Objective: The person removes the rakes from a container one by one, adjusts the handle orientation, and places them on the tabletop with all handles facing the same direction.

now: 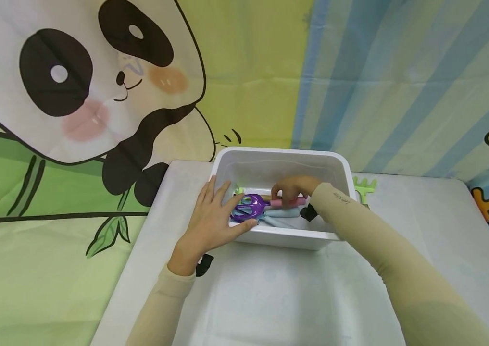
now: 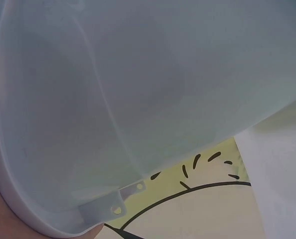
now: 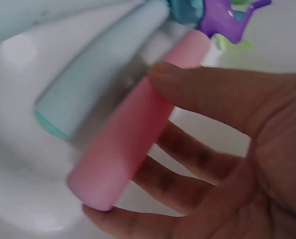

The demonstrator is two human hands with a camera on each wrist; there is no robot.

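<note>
A white plastic bin (image 1: 279,153) stands on a white table (image 1: 279,298). My left hand (image 1: 214,216) rests on its near-left corner, with straight fingers over the rim and the thumb along the front edge. The left wrist view shows only the bin's outer wall (image 2: 138,89) and a bit of palm (image 2: 1,219). My right hand (image 1: 292,190) reaches into the bin and pinches the pink handle (image 1: 289,202) of a toy tool with a purple head (image 1: 249,206). In the right wrist view the thumb (image 3: 188,84) lies on the pink handle (image 3: 113,159), fingers beneath. A light-blue handle (image 3: 98,84) lies beside it.
A green toy rake (image 1: 364,186) lies on the table behind the bin's right side. A cartoon panda backdrop (image 1: 75,96) hangs behind and to the left of the table, with a striped cloth (image 1: 400,86) at the right.
</note>
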